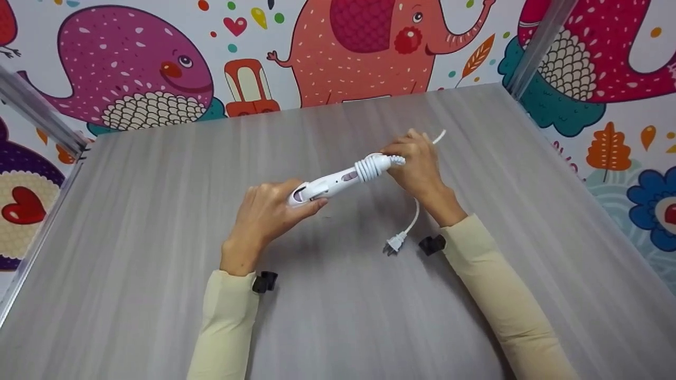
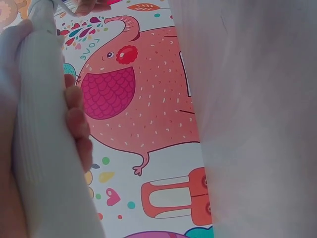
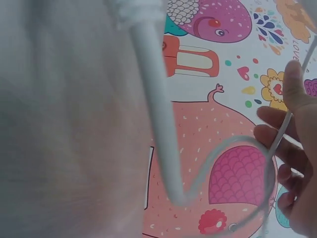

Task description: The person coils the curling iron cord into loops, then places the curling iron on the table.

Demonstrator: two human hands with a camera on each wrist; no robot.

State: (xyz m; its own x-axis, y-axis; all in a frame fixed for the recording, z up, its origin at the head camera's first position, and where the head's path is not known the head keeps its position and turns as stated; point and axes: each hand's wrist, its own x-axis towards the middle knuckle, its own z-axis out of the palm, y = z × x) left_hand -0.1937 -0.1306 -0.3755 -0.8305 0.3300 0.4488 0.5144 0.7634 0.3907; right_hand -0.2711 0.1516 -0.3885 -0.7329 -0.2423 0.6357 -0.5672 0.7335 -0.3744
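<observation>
A white hair styling iron (image 1: 330, 183) with purple-grey buttons is held aslant above the table. My left hand (image 1: 266, 211) grips its left end, thumb along the near side; in the left wrist view the fingers wrap around the ribbed white body (image 2: 54, 144). Several turns of white power cord (image 1: 368, 168) circle the iron's right end. There my right hand (image 1: 417, 163) holds the loose cord, which runs between thumb and curled fingers in the right wrist view (image 3: 281, 131). Below that hand dangles the two-pin plug (image 1: 394, 244).
A grey wood-grain table (image 1: 327, 316) spreads beneath both hands. Printed panels with cartoon animals (image 1: 364, 58) stand at its back and sides, with metal posts (image 1: 541, 47) at the corners. Black wrist cameras (image 1: 264, 282) sit at both sleeves.
</observation>
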